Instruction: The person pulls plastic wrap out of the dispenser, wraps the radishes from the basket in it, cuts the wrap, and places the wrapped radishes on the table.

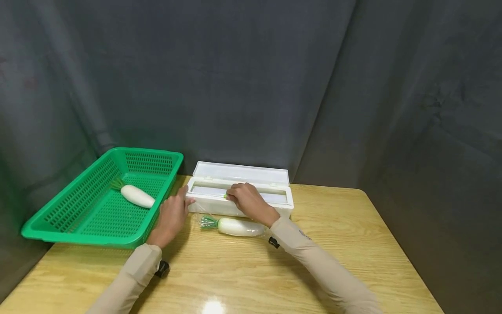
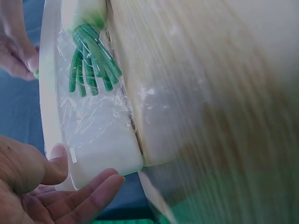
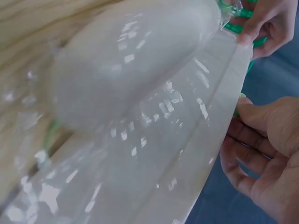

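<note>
Basket (image 1: pixel 94 239): green, slotted, holding a bare radish (image 1: pixel 137 196).
Box (image 1: pixel 223 209): white, long, on the table (image 1: pixel 337 231), lid tipped back.
Film (image 2: pixel 91 126): clear, glossy, crinkled, draping the box's front.
Wrapped radish (image 1: pixel 237 227): plump, white, shiny under film, green stalks pointing left, just in front of the box.
Left hand (image 1: pixel 172 216): grips the box's left end.
Right hand (image 1: pixel 251 201): pinches the tab (image 1: pixel 225 196) over the box.
Tab: bright green, mostly hidden by fingertips.

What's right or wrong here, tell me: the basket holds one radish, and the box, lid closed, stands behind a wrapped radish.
Wrong about the lid: the head view shows it open. The rest stands: the basket holds one radish, and the box stands behind a wrapped radish.
</note>
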A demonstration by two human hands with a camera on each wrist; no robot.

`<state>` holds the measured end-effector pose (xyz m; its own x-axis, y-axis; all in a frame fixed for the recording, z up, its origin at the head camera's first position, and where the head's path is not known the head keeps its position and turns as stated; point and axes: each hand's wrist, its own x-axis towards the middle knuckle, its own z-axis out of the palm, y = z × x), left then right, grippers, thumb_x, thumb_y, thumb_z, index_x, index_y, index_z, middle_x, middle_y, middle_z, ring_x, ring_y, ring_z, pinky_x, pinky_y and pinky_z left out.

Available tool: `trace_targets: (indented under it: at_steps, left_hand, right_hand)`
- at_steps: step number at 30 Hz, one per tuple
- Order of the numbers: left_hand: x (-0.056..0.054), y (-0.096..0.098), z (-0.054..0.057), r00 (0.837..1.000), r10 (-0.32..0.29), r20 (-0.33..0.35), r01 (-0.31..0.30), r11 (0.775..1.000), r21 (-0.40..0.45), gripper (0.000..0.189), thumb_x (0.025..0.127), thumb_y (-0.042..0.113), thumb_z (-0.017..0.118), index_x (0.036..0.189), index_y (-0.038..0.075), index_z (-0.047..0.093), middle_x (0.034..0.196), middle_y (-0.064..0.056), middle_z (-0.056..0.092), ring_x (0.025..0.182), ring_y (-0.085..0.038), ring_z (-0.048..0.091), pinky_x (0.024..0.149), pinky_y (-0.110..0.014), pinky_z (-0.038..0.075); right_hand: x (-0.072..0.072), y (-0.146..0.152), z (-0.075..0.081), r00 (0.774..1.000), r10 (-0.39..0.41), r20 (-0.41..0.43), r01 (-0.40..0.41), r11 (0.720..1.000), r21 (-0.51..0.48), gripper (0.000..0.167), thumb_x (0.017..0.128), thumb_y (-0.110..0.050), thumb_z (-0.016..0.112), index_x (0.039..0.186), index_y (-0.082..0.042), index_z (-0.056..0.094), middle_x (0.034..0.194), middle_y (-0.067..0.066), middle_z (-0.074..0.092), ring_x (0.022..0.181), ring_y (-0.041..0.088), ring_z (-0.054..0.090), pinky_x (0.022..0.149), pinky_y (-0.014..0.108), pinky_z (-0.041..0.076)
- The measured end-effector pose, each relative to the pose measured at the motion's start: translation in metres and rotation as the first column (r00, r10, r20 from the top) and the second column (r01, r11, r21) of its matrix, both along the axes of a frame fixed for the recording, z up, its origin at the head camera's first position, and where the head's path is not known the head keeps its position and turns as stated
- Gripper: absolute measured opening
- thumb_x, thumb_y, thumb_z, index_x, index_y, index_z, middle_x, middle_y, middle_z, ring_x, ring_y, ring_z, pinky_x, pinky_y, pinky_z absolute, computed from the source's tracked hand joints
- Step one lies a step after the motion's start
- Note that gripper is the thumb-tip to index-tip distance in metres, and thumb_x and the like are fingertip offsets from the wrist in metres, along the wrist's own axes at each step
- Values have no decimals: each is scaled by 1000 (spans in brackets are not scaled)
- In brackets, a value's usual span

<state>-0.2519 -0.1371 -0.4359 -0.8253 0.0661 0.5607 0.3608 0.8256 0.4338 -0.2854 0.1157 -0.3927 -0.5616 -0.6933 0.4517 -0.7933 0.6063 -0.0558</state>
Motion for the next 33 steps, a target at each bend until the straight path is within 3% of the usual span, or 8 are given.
trace_targets:
  at_steps: [3,9,18,22,30,33]
  left_hand:
    - [0,0,0,1000,-9,-7,9,1000,6,43,95,11,74,127,-13,58,77,-38,66,66,-56,65,52,-63,47]
    - [4,2,-3,1000,-16,-25,17,1000,23,43,94,11,74,126,-12,59,75,-38,65,66,-56,65,52,-63,48]
    - [0,3,-3,999,-24,-29,24,999,24,44,94,11,73,126,-14,57,76,-39,65,68,-57,66,54,-64,49]
    - [2,0,-3,999,-39,1,39,999,26,46,95,13,73,128,-15,56,78,-39,66,70,-57,67,57,-64,51]
    - [-1,-2,-3,999,-48,-14,48,999,20,44,96,11,73,129,-14,57,78,-37,67,69,-56,67,57,-63,50]
    - [-2,-2,-4,998,-56,-20,56,998,23,43,95,9,73,128,-14,57,78,-37,67,69,-56,67,57,-63,50]
  right_hand:
    - [2,12,-1,1000,1,1,-1,1000,-20,16,101,-8,68,87,-8,74,83,3,72,77,17,68,73,33,57]
    - [11,37,-6,1000,-20,19,21,1000,-22,15,101,-7,69,87,-10,71,81,0,68,73,14,64,70,30,54]
    - [16,64,-6,998,-61,-27,61,998,-5,9,100,-9,69,93,-10,73,88,0,72,80,16,67,73,32,56]
    - [21,80,-10,997,-65,-39,63,997,-33,10,100,-8,70,90,-11,71,83,-1,68,75,14,62,70,32,54]
    - [21,103,-19,981,-59,-184,46,996,-74,4,94,-3,75,97,-5,74,93,4,75,89,21,70,81,38,59]
    - [20,108,-20,980,-43,-197,28,997,-77,4,93,-3,75,97,-4,75,93,5,75,91,23,70,84,39,59]
